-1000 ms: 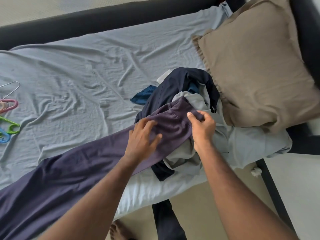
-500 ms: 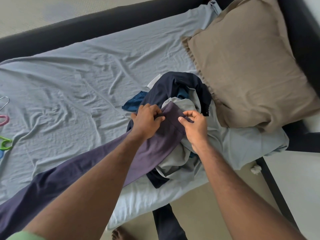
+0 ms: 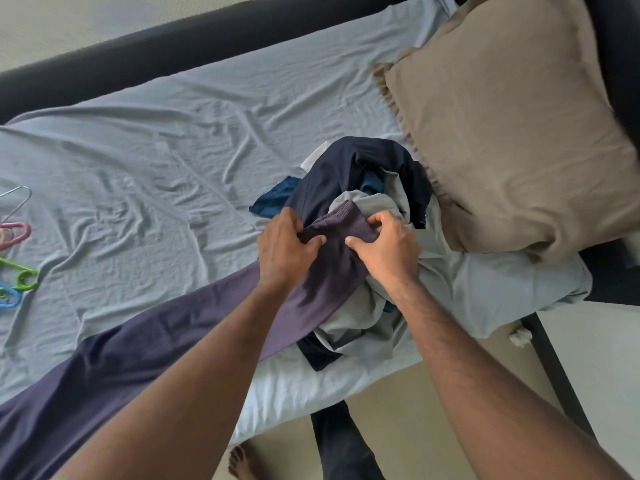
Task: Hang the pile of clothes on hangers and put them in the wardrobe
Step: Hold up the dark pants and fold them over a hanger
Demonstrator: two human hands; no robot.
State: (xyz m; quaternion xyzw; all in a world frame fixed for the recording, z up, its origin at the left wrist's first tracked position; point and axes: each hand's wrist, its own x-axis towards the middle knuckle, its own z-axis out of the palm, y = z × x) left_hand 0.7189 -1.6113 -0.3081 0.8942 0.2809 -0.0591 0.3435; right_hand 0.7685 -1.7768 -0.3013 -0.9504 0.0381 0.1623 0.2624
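A pile of clothes (image 3: 377, 174) lies on the bed beside a pillow: a navy garment on top, grey and teal pieces under it. A long purple garment (image 3: 166, 344) stretches from the pile down to the lower left. My left hand (image 3: 285, 249) and my right hand (image 3: 388, 252) both grip the ribbed end of the purple garment, close together, on top of the pile. Several coloured hangers (image 3: 15, 258) lie at the bed's left edge, far from both hands.
The bed (image 3: 156, 161) has a wrinkled light grey sheet. A large brown pillow (image 3: 512, 123) lies at the right. A dark bed frame (image 3: 104, 71) runs along the far side. My foot (image 3: 242, 462) and trouser leg stand on the tan floor below.
My left hand has moved up from lying flat on the purple garment and now grips its ribbed end beside my right hand. The end is bunched up between both hands.
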